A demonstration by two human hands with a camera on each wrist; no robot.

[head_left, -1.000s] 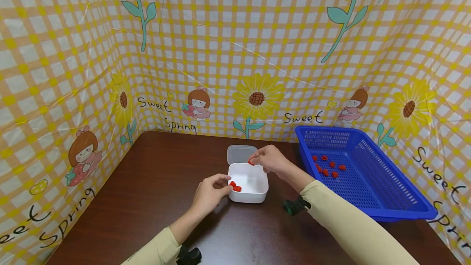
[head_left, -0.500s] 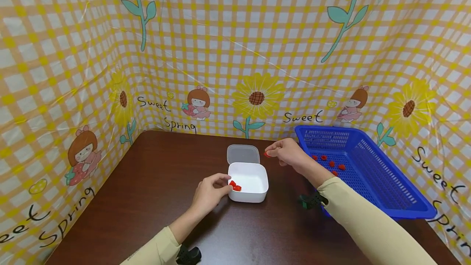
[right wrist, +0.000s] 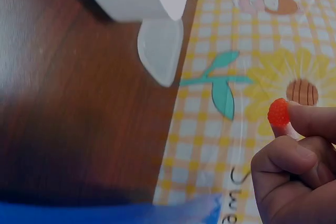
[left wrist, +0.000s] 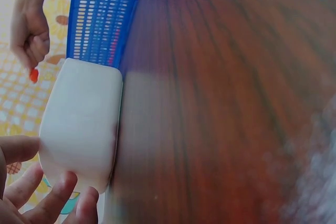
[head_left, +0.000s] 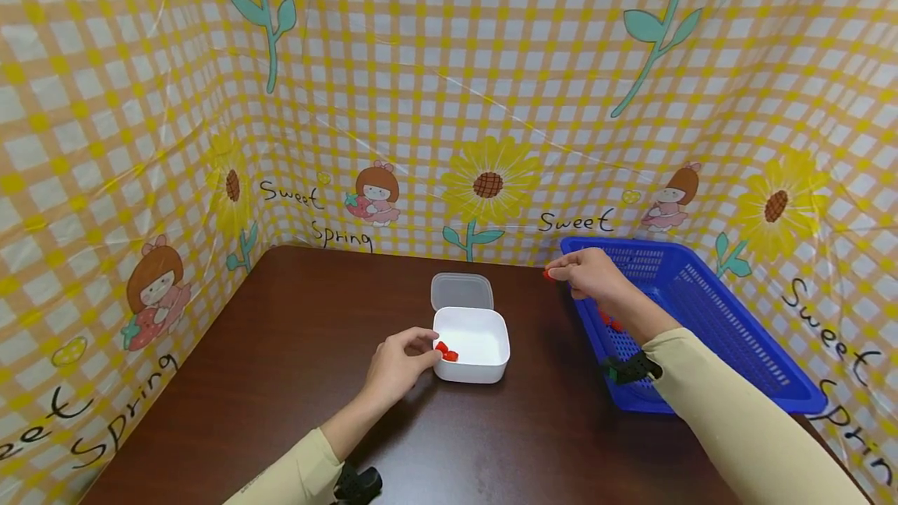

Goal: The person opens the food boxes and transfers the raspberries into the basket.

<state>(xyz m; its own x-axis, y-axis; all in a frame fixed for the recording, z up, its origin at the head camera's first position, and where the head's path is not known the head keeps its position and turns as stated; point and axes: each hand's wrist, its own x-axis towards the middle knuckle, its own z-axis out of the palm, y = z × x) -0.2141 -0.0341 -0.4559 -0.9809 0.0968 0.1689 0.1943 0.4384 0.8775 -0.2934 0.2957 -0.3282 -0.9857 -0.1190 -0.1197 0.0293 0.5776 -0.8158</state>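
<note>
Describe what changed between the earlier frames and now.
The right hand, pinching a small red textured berry, moved right and up in the head view, from the square white plastic box toward the rectangular blue plastic basket; nothing was released. The left hand stayed touching the box.

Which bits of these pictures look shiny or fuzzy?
Head view: a pale sheen on the brown table near the bottom edge; left wrist view: smeary table grain, and a whitish blur at lower right; right wrist view: the blue basket along the bottom is fuzzy, but the red berry looks clearer.
</note>
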